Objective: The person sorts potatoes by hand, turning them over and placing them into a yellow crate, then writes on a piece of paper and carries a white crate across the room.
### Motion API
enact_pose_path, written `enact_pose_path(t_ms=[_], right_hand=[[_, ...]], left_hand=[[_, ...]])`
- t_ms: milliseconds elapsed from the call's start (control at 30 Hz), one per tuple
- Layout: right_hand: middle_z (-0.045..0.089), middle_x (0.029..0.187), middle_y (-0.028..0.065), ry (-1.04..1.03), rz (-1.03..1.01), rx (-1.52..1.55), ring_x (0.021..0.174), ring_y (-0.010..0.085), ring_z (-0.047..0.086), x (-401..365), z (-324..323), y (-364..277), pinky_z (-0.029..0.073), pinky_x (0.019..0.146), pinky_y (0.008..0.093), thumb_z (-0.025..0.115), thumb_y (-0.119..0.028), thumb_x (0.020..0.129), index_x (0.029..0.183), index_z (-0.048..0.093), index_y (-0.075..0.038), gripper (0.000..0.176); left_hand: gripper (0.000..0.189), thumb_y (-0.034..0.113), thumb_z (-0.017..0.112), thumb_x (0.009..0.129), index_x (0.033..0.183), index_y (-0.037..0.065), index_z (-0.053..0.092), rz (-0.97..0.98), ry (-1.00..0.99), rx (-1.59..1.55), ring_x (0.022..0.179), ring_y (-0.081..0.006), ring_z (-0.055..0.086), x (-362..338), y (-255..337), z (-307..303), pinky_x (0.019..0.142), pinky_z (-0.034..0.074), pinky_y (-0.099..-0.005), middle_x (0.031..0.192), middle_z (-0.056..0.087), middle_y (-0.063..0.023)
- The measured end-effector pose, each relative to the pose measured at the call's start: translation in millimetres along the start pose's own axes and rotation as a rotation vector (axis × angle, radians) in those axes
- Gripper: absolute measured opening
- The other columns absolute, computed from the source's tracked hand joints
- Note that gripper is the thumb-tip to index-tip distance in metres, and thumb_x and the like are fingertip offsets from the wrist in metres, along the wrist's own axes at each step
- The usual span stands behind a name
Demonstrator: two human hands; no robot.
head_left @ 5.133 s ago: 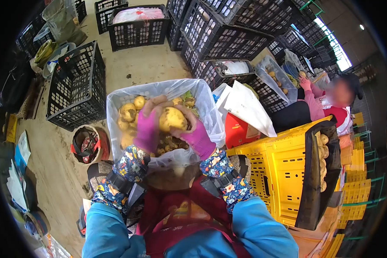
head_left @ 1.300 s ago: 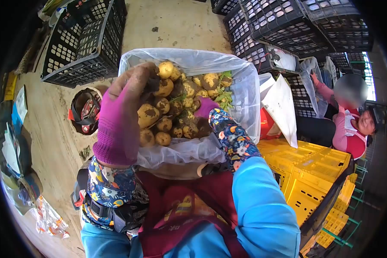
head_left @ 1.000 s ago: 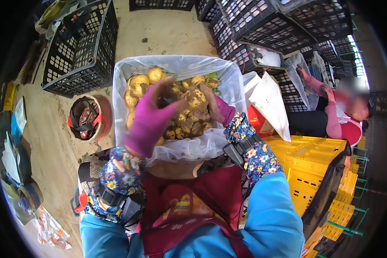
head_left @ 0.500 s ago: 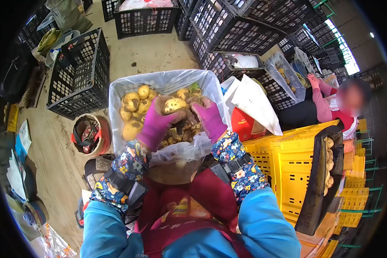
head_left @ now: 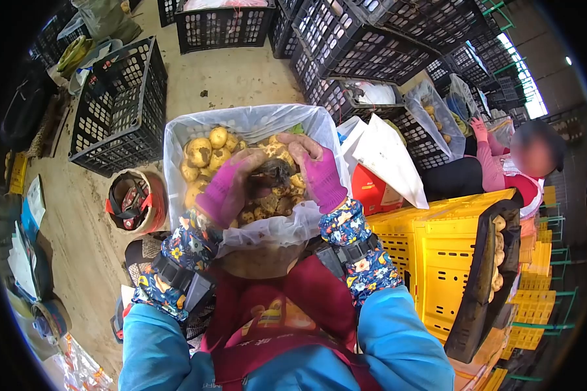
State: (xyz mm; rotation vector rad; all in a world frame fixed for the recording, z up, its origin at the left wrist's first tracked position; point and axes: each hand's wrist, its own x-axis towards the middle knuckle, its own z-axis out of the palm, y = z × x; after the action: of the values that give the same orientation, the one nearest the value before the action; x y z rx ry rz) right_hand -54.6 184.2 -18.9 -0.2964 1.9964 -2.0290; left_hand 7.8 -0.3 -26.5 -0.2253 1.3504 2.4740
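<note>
Soil-smeared potatoes [head_left: 218,158] fill a black crate lined with clear plastic [head_left: 254,116] in front of me. My left hand [head_left: 229,186], in a dirty purple glove, is closed with its fingers curled at a dark, soil-covered lump [head_left: 274,171]; what lies inside the grip is partly hidden. Across from it, my right hand [head_left: 319,174], gloved alike, bends its fingers over a muddy potato [head_left: 277,154] beside the lump. Smaller, dirtier potatoes [head_left: 267,207] lie below and between the hands.
A black crate [head_left: 119,107] and a bucket [head_left: 137,202] stand at left. Stacked black crates [head_left: 365,49] rise behind. White sheets [head_left: 388,156], a red box [head_left: 372,190] and yellow crates [head_left: 437,247] are close on the right. A co-worker [head_left: 496,159] sits beyond.
The potato held up in my left hand has left its grip. Both hands have shifted slightly, and the dark lump shows more plainly between them. The co-worker's hand has moved.
</note>
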Motion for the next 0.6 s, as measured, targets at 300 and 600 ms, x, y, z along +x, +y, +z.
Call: enact_pose_path(t_ms=[300,600], right_hand=[[0.065,0.113,0.0154,0.016,-0.534,-0.745,0.106,0.0267,0.064,-15.2,25.7,-5.2,0.049,0.094,0.0368,0.069,-0.034,0.09,0.126,0.06,-0.003,0.048],[0.063,0.075,0.0013,0.292,0.257,0.035,0.05,0.0114,0.051,-3.1,6.2,0.4,0.042,0.049,0.0244,0.061,-0.032,0.096,0.108,0.07,-0.004,0.031]], left_hand=[[0.043,0.037,0.046,0.1,0.132,0.009,0.052,-0.028,-0.045,-0.117,0.089,-0.0183,0.064,-15.1,19.3,26.7,0.077,0.054,-0.0318,0.107,0.065,-0.0057],[0.051,0.049,0.043,0.098,0.124,0.008,0.058,-0.078,-0.06,-0.263,0.077,-0.0173,0.063,-4.8,1.3,8.0,0.066,0.049,-0.0291,0.1,0.068,-0.0062]])
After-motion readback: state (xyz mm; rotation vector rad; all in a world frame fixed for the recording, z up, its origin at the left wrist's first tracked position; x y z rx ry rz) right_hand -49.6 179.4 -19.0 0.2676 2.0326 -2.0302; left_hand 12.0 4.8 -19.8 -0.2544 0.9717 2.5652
